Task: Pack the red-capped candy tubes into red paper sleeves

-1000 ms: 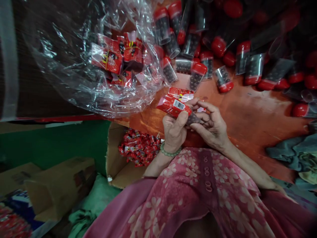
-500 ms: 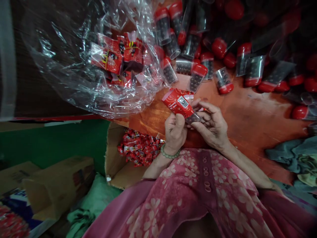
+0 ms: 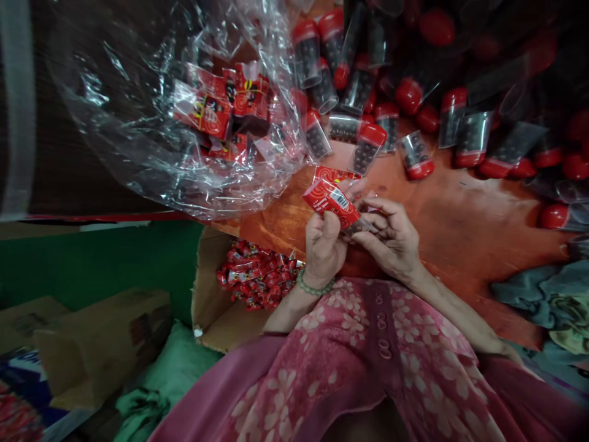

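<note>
Between my two hands is a clear tube of dark balls with a red printed label [image 3: 338, 202] that carries a barcode. My left hand [image 3: 326, 248], with a green bead bracelet at the wrist, is closed on the labelled part, thumb on top. The fingers of my right hand [image 3: 391, 236] pinch the lower right end of the same tube. Just beyond the tube, a red label strip [image 3: 326, 174] lies on the orange-red table [image 3: 460, 227]. Several clear tubes with red caps [image 3: 416, 156] lie past my hands.
A clear plastic bag [image 3: 184, 190] holds bundled red labels [image 3: 251, 92] at the upper left. Below the table edge, a cardboard box [image 3: 211, 294] contains many red packed pieces [image 3: 262, 276]. Grey-green cloth [image 3: 529, 291] lies at the right.
The labelled tube has tilted and moved slightly down in my hands, showing more of the label strip behind it. My right hand has shifted slightly left.
</note>
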The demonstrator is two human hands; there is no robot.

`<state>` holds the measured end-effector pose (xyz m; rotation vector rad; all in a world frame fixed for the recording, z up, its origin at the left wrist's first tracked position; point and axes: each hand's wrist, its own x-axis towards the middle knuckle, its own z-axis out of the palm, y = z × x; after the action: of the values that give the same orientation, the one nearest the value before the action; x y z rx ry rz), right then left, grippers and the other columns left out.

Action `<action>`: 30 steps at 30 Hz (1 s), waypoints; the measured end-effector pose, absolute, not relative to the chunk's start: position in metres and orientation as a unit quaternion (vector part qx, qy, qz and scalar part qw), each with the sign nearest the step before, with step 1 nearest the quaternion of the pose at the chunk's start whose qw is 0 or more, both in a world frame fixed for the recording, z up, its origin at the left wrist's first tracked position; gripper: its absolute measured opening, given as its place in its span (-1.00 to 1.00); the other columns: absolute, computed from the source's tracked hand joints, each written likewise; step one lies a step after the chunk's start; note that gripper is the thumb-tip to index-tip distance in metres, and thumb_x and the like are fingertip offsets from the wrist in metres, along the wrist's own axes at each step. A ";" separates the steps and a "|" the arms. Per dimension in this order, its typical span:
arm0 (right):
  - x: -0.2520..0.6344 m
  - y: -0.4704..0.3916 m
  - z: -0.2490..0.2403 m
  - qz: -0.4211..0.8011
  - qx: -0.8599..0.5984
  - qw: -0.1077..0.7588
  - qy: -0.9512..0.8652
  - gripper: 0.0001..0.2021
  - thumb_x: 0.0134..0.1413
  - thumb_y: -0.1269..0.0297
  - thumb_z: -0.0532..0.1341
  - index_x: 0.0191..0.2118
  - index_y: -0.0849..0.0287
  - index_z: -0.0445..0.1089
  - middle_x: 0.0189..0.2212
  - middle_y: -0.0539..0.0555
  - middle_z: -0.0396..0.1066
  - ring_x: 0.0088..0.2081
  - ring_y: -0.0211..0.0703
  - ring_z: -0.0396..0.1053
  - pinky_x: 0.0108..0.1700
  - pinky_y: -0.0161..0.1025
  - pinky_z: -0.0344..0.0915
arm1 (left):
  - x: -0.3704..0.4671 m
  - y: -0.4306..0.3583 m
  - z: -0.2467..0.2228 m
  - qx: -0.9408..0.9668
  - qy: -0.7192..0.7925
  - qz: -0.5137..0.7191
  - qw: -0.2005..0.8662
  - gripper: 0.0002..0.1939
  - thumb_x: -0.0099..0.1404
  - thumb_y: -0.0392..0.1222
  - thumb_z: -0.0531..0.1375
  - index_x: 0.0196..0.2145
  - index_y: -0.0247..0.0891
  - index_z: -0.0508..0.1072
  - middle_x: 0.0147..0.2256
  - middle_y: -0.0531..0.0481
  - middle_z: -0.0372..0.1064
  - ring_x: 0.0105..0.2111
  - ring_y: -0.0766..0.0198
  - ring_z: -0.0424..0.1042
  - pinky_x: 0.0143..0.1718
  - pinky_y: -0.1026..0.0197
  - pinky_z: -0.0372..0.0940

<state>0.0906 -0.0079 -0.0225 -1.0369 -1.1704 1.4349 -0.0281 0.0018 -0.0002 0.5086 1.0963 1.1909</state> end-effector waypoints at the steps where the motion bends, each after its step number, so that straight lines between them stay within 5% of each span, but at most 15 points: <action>1: 0.091 -0.008 -0.023 0.582 -0.431 0.488 -0.487 -0.55 0.21 0.14 0.38 0.13 -0.04 0.23 -0.25 -0.08 0.56 -0.28 -0.28 0.59 -0.19 -0.33 0.54 | -0.027 0.002 0.001 0.220 0.480 0.528 0.665 -0.39 0.19 0.44 0.26 -0.18 -0.18 0.55 -0.13 -0.13 0.61 0.09 0.04 0.54 0.00 0.09 0.50; 10: 0.101 -0.008 -0.028 0.497 -0.440 0.544 -0.514 -0.61 0.04 0.23 0.50 -0.11 -0.03 0.33 -0.11 -0.05 0.57 -0.33 -0.31 0.60 -0.32 -0.41 0.51 | -0.016 -0.014 -0.013 0.236 0.453 0.490 0.707 -0.43 0.28 0.37 0.23 -0.17 -0.23 0.59 -0.07 -0.17 0.61 0.10 0.01 0.53 0.15 0.01 0.42; 19: 0.107 -0.001 -0.024 0.457 -0.426 0.560 -0.544 -0.53 -0.08 0.07 0.54 -0.46 0.08 0.21 -0.48 -0.10 0.48 -0.57 -0.34 0.36 -0.54 -0.41 0.32 | -0.021 -0.021 -0.008 0.291 0.391 0.475 0.733 -0.49 0.35 0.30 0.20 -0.14 -0.21 0.64 -0.06 -0.16 0.61 0.12 0.01 0.51 0.22 -0.02 0.35; 26: 0.100 -0.010 -0.024 0.485 -0.425 0.528 -0.552 -0.47 -0.19 -0.05 0.56 -0.46 0.08 0.20 -0.44 -0.06 0.50 -0.56 -0.32 0.33 -0.54 -0.36 0.30 | -0.030 -0.032 0.000 0.272 0.407 0.483 0.726 -0.47 0.28 0.32 0.26 -0.21 -0.25 0.65 -0.04 -0.21 0.60 0.10 -0.03 0.52 0.21 -0.04 0.35; 30: 0.100 -0.018 -0.016 0.525 -0.380 0.451 -0.614 -0.64 0.02 0.00 0.48 -0.33 0.08 0.36 -0.44 -0.04 0.55 -0.54 -0.25 0.45 -0.47 -0.30 0.42 | -0.076 -0.054 0.011 0.278 0.498 0.484 0.664 -0.51 0.30 0.27 0.27 -0.21 -0.25 0.64 -0.06 -0.23 0.61 0.02 -0.02 0.56 0.15 -0.06 0.41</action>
<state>0.1004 -0.0184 -0.0158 -0.9392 -1.5180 1.2966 -0.0763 -0.0542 0.0107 0.6283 1.1246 1.0946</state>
